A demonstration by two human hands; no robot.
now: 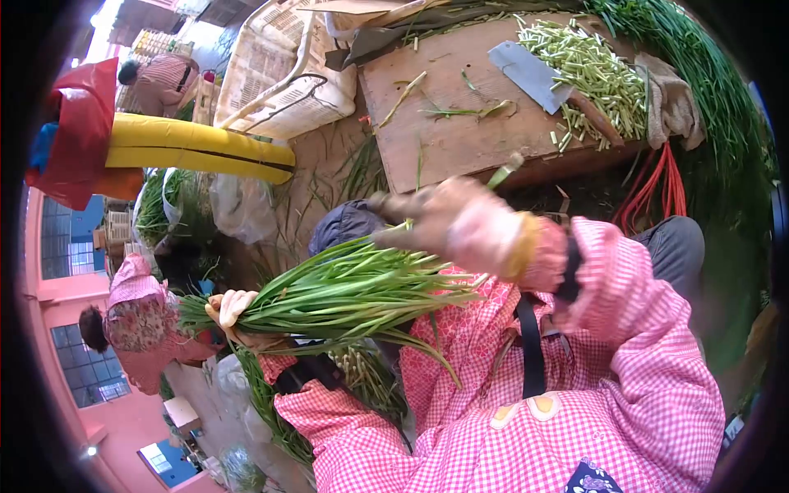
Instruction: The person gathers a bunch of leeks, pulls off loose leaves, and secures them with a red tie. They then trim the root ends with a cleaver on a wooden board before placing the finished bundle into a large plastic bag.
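My left hand (234, 316) is wrapped round one end of a bundle of long green stalks (345, 292), which lies across in front of my body. Over the bundle's other end is my right hand (431, 218), blurred by motion, so its fingers and anything between them are unclear. A pale stalk piece (505, 170) shows just beyond that hand. On the wooden board (460, 74) lie a cleaver (530, 76) with a wooden handle, a heap of cut pale stalk pieces (604, 74) and a few loose stalks.
A white plastic crate (279, 70) stands beyond the board's left side. A yellow padded post (197, 148) is at the left. More greens (699, 82), a cloth (670, 103) and red strings (657, 185) are at the right. Two other people (144, 324) (164, 82) are at the left.
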